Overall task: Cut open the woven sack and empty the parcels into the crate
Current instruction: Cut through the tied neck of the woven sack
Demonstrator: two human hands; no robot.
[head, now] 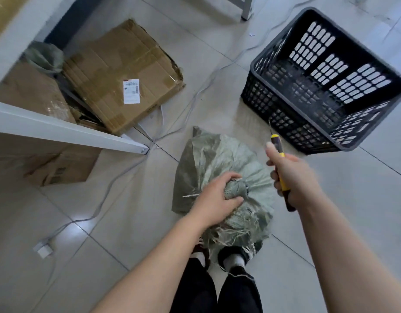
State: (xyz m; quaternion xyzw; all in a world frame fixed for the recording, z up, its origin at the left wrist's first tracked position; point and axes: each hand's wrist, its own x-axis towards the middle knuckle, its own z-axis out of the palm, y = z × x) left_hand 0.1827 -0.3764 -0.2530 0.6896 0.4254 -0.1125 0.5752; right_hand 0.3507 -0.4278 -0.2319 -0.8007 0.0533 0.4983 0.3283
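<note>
A grey-green woven sack (219, 159) stands on the tiled floor in front of my feet, its mouth bunched and tied, with frayed threads hanging at the near side. My left hand (217, 197) grips the tied neck of the sack. My right hand (292, 177) holds a yellow and black utility knife (276, 145) to the right of the sack, its thin blade out and pointing away from me, clear of the fabric. The black perforated plastic crate (274, 105) sits on the floor at the upper right, with nothing visible inside. No parcels are visible.
A flattened cardboard box (118, 71) with a white label leans at the upper left, over more cardboard (32, 91) and another green sack (44, 56). A white table leg bar (70, 131) crosses the left. Grey cables (118, 177) and a white plug (43, 248) lie on the floor.
</note>
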